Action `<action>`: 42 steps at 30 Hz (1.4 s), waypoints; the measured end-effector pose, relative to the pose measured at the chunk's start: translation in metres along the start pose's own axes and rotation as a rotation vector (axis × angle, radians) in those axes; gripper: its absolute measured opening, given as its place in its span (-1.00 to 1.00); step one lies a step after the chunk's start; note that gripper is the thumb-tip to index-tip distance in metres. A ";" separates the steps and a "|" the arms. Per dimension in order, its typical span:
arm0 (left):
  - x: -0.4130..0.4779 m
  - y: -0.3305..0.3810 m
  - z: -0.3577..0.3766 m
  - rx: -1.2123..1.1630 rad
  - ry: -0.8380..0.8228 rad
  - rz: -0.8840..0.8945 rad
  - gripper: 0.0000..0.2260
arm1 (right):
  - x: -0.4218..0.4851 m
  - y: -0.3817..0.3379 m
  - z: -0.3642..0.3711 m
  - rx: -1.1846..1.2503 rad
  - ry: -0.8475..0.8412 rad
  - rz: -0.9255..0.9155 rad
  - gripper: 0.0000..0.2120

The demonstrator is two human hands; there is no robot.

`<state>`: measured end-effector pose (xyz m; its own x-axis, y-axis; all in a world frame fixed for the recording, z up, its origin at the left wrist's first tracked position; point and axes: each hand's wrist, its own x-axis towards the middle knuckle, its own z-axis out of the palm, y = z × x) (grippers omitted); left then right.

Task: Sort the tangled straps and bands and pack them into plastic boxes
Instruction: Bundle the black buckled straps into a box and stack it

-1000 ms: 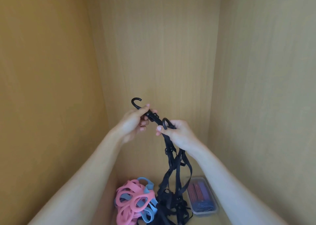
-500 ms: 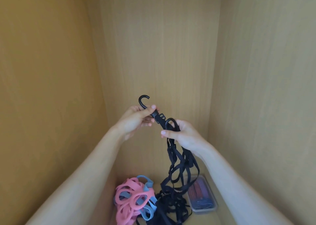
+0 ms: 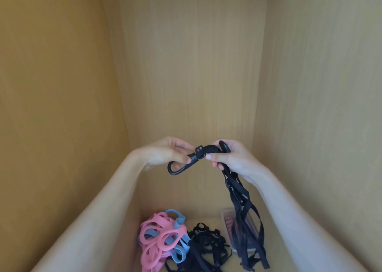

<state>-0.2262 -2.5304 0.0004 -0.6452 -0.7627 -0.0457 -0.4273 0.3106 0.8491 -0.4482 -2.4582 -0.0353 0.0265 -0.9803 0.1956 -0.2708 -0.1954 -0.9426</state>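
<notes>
Head: strap (image 3: 208, 149) seemingly pinched between 2 hands (image 3: 163, 154) (image 3: 232, 158).

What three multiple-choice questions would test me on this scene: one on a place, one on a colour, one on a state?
1. Where is the clear plastic box?
A) on the floor at the right, behind the hanging black straps
B) on a shelf overhead
C) stacked on another box

2. What colours are the looped bands in the pile?
A) green and yellow
B) pink and blue
C) white only

3. How is the black hook held?
A) lying loose, untouched
B) hung on a nail
C) pinched by the left hand, curve pointing down, while the right hand grips the black straps

Answers:
1 A: the box shows behind the dangling straps.
2 B: both colours show in the tangle.
3 C: thumb and fingers close on its collar.
</notes>
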 end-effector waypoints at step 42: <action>0.015 0.075 0.000 -0.292 0.586 0.341 -0.85 | 0.026 -0.037 0.038 0.534 0.022 -0.050 -0.47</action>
<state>-0.2683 -2.5186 0.0632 -0.2325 -0.8540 0.4654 -0.0244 0.4835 0.8750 -0.4012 -2.4769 -0.0053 0.0047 -0.9698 0.2439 0.2580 -0.2345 -0.9373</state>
